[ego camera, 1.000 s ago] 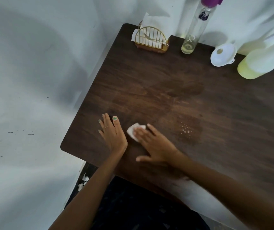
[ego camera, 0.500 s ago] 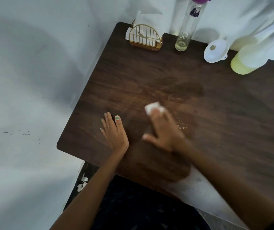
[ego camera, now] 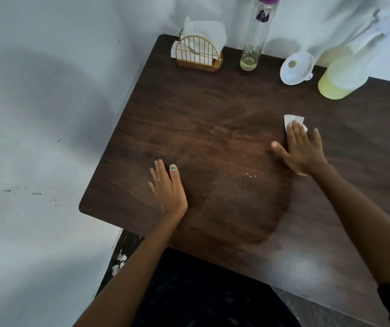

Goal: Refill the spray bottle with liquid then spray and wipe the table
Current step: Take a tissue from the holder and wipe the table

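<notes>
My right hand [ego camera: 301, 151] presses a folded white tissue [ego camera: 293, 120] flat against the dark wooden table [ego camera: 212, 109], right of centre; only the tissue's far edge shows past my straight fingers. Flat on the table near its left front corner lies my left hand [ego camera: 166, 187], fingers straight, holding nothing. A darker wet patch [ego camera: 231, 208] with a few droplets [ego camera: 250, 174] spreads between the hands. The spray bottle [ego camera: 341, 76], holding yellow liquid, stands at the back right. A tall clear bottle [ego camera: 256, 36] with a purple cap stands at the back centre.
A white funnel [ego camera: 295, 68] lies between the two bottles. A gold wire napkin holder [ego camera: 198, 53] with white tissues stands at the back left corner. White walls close in behind and to the left. The table's front edge runs just above my lap.
My right hand has swept the tissue from beside my left hand away and to the right across the table, leaving a wet streak. My left hand has stayed put.
</notes>
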`<state>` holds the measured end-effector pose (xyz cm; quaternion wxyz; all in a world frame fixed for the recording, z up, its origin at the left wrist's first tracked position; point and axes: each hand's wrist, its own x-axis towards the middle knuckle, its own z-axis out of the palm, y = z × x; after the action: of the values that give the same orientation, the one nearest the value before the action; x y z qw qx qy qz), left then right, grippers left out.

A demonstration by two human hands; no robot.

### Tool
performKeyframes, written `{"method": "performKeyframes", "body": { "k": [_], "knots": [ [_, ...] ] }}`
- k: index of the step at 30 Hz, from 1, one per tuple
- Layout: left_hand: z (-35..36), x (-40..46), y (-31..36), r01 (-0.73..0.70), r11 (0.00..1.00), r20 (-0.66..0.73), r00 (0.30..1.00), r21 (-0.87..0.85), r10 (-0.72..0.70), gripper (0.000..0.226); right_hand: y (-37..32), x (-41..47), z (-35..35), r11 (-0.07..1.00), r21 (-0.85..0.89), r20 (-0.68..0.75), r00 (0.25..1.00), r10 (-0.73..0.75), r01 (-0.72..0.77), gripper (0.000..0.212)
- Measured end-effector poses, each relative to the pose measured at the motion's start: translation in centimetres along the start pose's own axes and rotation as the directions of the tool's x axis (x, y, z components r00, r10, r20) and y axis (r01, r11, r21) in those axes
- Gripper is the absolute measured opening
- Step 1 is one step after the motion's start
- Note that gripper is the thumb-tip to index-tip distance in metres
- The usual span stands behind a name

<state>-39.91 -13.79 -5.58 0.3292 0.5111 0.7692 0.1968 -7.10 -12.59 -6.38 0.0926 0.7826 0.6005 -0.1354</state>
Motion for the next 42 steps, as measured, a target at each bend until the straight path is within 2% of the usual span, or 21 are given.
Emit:
{"method": "performKeyframes", "body": {
  "k": [2,3,5,7,9,11,13,14,16,19,21,23,25,27,29,31,33,34,36,39,42],
  "knots": [
    [0.2,-0.3,0.0,-0.003,1.0,0.007,1.0,-0.009,0.003,0.055,-1.5,-0.4,0.4,0.998,0.053,0.019,1.0,0.022,-0.023,0.11],
    [0.3,-0.4,0.0,0.0,1.0,0.007,1.0,-0.015,0.0,0.055,-3.1,-1.3,0.7,0.997,0.074,0.025,0.999,-0.027,0.025,0.109],
    [0.4,-0.6,0.0,-0.002,1.0,0.011,1.0,-0.023,0.002,0.054,-6.7,-4.3,1.8,0.97,0.096,0.011,0.975,-0.223,0.221,0.105],
    [0.7,-0.8,0.0,-0.007,0.999,0.012,1.0,-0.032,0.008,0.054,-10.6,-8.8,3.4,0.891,0.124,0.012,0.897,-0.441,0.437,0.103],
    [0.9,-0.8,0.0,-0.012,0.999,0.013,1.0,-0.031,0.013,0.054,-13.6,-12.9,5.1,0.784,0.084,0.046,0.784,-0.62,0.615,0.101],
    [1.3,-1.0,0.2,-0.017,1.0,0.023,1.0,-0.007,0.017,0.054,-14.4,-14.9,6.5,0.71,0.011,0.089,0.706,-0.702,0.704,0.098],
    [1.7,-1.2,0.3,-0.03,1.0,0.032,0.999,-0.005,0.03,0.054,-13.2,-14.0,6.3,0.695,-0.029,0.082,0.694,-0.715,0.719,0.093],
    [1.8,-1.2,0.4,-0.036,0.999,0.033,0.999,-0.01,0.037,0.054,-12.2,-12.9,5.7,0.717,-0.03,0.058,0.717,-0.695,0.697,0.092],
    [1.9,-1.3,0.4,-0.046,0.999,0.033,0.998,-0.005,0.046,0.055,-9.3,-9.9,4.2,0.821,0.016,-0.025,0.821,-0.57,0.571,0.089],
    [2.0,-1.5,0.4,-0.059,0.998,0.041,0.997,0.013,0.058,0.056,-2.8,-5.3,2.8,0.97,0.056,-0.098,0.968,-0.229,0.235,0.089],
    [2.2,-1.6,0.2,-0.068,0.997,0.043,0.997,0.019,0.067,0.056,0.2,-3.5,2.4,0.997,0.066,-0.042,0.999,-0.031,0.034,0.095],
    [2.2,-1.8,0.0,-0.08,0.996,0.053,0.996,0.037,0.078,0.055,0.2,-3.1,2.4,0.993,0.095,-0.006,0.998,0.065,-0.064,0.099],
    [2.3,-2.1,-0.1,-0.081,0.996,0.051,0.995,0.032,0.08,0.055,-2.2,-4.5,2.4,0.99,0.134,0.018,0.999,0.034,-0.036,0.1],
    [2.2,-2.5,-0.2,-0.085,0.996,0.039,0.996,0.01,0.085,0.057,-5.5,-8.0,3.2,0.978,0.14,0.008,0.988,-0.155,0.153,0.098],
    [2.4,-2.7,-0.2,-0.096,0.995,0.037,0.995,-0.002,0.096,0.057,-8.7,-12.9,4.7,0.912,0.153,0.004,0.923,-0.385,0.38,0.096],
    [2.5,-2.8,0.0,-0.103,0.995,0.036,0.994,-0.001,0.103,0.056,-10.5,-17.2,6.3,0.835,0.121,0.054,0.837,-0.545,0.536,0.095],
    [2.5,-2.8,0.2,-0.109,0.994,0.038,0.993,-0.001,0.109,0.056,-10.1,-18.5,7.2,0.792,0.062,0.064,0.789,-0.611,0.608,0.089],
    [2.6,-2.9,0.2,-0.115,0.993,0.038,0.993,-0.009,0.115,0.056,-9.3,-18.0,7.0,0.792,0.043,0.054,0.79,-0.611,0.609,0.086],
    [2.5,-3.1,0.3,-0.127,0.992,0.041,0.991,-0.014,0.128,0.057,-6.9,-15.6,5.8,0.85,0.047,0.018,0.851,-0.525,0.524,0.081],
    [2.7,-3.6,0.2,-0.136,0.991,0.054,0.989,-0.006,0.137,0.058,-1.1,-10.6,4.3,0.97,0.086,-0.057,0.974,-0.221,0.225,0.083],
    [2.9,-4.0,0.3,-0.15,0.989,0.065,0.987,-0.008,0.15,0.058,3.9,-7.0,3.1,0.981,0.162,0.023,0.994,0.103,-0.105,0.097]
  ]
}}
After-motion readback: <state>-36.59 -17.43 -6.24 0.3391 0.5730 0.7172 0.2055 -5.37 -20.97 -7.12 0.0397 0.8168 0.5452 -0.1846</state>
